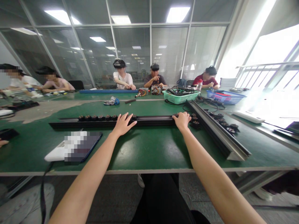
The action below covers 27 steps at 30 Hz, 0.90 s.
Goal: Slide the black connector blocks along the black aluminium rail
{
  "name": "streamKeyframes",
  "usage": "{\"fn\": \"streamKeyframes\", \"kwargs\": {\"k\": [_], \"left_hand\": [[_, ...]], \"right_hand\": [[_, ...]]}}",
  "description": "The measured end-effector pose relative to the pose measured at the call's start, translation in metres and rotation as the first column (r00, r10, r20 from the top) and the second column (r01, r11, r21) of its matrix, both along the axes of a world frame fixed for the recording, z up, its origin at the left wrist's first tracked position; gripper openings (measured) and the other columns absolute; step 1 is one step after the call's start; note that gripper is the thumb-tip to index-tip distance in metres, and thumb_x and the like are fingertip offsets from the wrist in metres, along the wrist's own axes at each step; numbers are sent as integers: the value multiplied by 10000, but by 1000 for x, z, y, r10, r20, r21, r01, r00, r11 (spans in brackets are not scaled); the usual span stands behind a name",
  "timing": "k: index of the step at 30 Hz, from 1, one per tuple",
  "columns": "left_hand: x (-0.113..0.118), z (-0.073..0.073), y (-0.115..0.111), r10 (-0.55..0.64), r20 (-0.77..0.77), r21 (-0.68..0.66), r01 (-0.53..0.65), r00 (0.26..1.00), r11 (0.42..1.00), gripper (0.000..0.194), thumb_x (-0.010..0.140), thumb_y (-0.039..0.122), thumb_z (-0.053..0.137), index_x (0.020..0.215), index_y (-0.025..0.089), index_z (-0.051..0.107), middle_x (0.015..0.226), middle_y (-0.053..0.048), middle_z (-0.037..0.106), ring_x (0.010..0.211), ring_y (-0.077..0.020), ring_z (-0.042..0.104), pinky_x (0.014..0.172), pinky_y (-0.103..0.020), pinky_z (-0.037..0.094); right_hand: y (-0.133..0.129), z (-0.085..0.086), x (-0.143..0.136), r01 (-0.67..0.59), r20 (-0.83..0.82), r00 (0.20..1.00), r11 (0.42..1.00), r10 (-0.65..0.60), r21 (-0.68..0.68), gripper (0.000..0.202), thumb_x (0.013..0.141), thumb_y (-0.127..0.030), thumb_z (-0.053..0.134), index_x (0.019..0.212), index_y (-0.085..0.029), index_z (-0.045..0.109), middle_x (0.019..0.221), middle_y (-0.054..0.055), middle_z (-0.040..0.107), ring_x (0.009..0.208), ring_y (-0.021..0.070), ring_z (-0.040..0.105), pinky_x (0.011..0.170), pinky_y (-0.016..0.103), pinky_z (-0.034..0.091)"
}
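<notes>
A long black metal rail point(154, 122) lies crosswise on the green table in front of me, with a row of small black parts point(94, 118) along its left half. My left hand point(122, 125) rests over the middle of the rail with its fingers spread, touching the end of that row. At the rail's right end, my right hand point(183, 121) is closed, thumb and fingers around a small black part that they mostly hide. More small black parts point(195, 123) lie loose just right of this hand.
A second metal rail point(217, 130) lies slantwise at the right, with loose parts point(230, 127) beyond it. Left of my arms is a white device with a dark tablet-like object point(93, 144). Farther back stand a green basket point(179, 98) of cables and a blue basket point(233, 99). Several people sit opposite.
</notes>
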State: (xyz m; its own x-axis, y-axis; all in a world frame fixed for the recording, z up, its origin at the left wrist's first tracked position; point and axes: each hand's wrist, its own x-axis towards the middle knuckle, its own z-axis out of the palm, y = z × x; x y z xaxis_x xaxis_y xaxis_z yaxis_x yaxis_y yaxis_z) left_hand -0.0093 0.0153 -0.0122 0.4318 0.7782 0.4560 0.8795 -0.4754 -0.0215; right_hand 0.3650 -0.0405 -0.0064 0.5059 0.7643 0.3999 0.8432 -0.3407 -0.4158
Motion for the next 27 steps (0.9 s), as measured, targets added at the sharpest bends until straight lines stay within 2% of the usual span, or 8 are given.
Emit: {"fn": "streamKeyframes", "kwargs": {"k": [6,14,27], "left_hand": [[0,1,-2,-1,8,-4,1,1000,1000,786,1014,712,270,1580,189,426,1636,-158,416,1548,-285,337,1298,-518,139],[1,3,-4,-2,13,-14,3,1000,1000,796,1016,711,267,1577,170,429,1643,-182,396,1556,-291,321,1297,-523,131],[0,2,-3,-1,16,-13,1,1000,1000,790,1012,714,275,1580,186,425,1650,-166,393,1555,-292,324,1295,-525,143]], "right_hand": [[-2,1,1,2,-11,1000,1000,-2,-3,371,962,-416,599,1135,-120,741,1242,216,607,1208,363,484,990,458,344],[-1,0,2,12,-21,1000,1000,-12,7,370,961,-414,594,1141,-125,741,1229,207,608,1191,353,481,986,450,330],[-3,1,4,78,-33,996,996,-77,29,366,927,-394,594,1100,-111,749,1231,216,590,1166,352,475,965,455,341]]}}
